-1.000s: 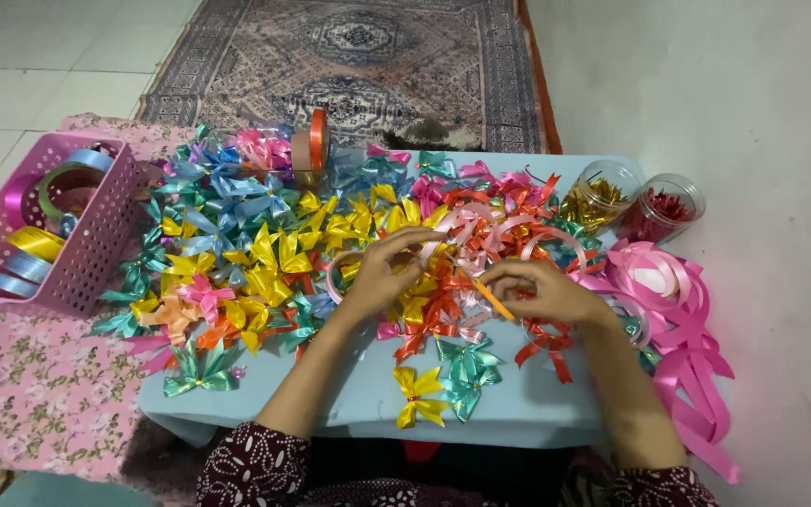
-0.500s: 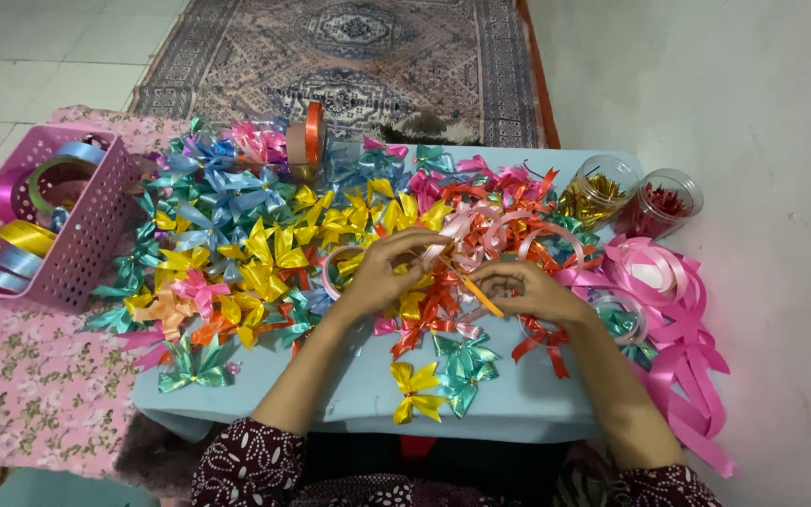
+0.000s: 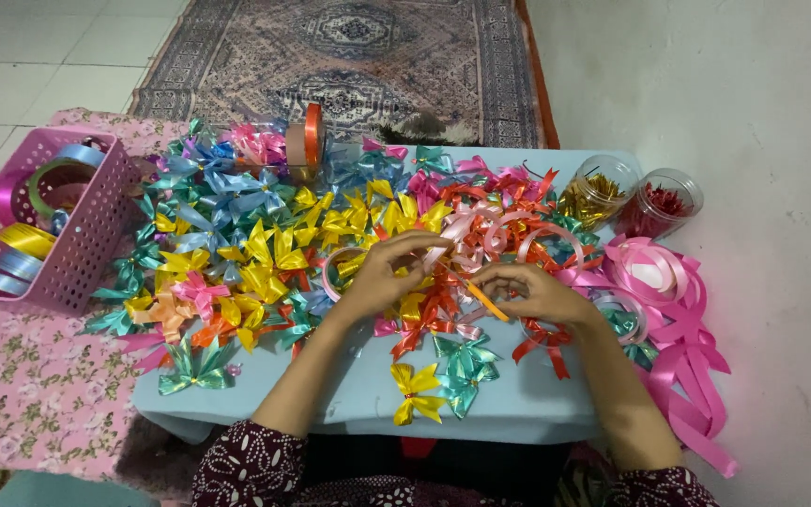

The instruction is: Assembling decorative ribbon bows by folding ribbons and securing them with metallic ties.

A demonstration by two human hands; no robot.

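I look down on a low light-blue table (image 3: pixel 537 413) that is covered with many small ribbon bows, and I use this table as my reference.

Over the middle of the table, my left hand (image 3: pixel 382 272) and my right hand (image 3: pixel 527 291) are close together, with only a small gap between them. Between the fingers there is a thin orange ribbon strip (image 3: pixel 485 300), slanting down toward my right hand. Both hands are closed in a pinch around it; the left fingers seem to hold the upper end, and the right fingers hold the lower part. If there is also a pink piece in the left hand, I cannot tell, because the bows (image 3: pixel 265 253) under it hide the edges.

I judge that the step in hand is the forming of one more bow: the strip is held, but not yet folded into loops. The next move, I think, needs a careful fold while one hand keeps the pinch tight, because the ribbon looks smooth and may slip.

At the left edge of the table stands a pink basket (image 3: pixel 96 235) with ribbon rolls. At the far right corner are two clear jars (image 3: pixel 631 197). A loose pink ribbon (image 3: pixel 678 357) hangs over the right edge.
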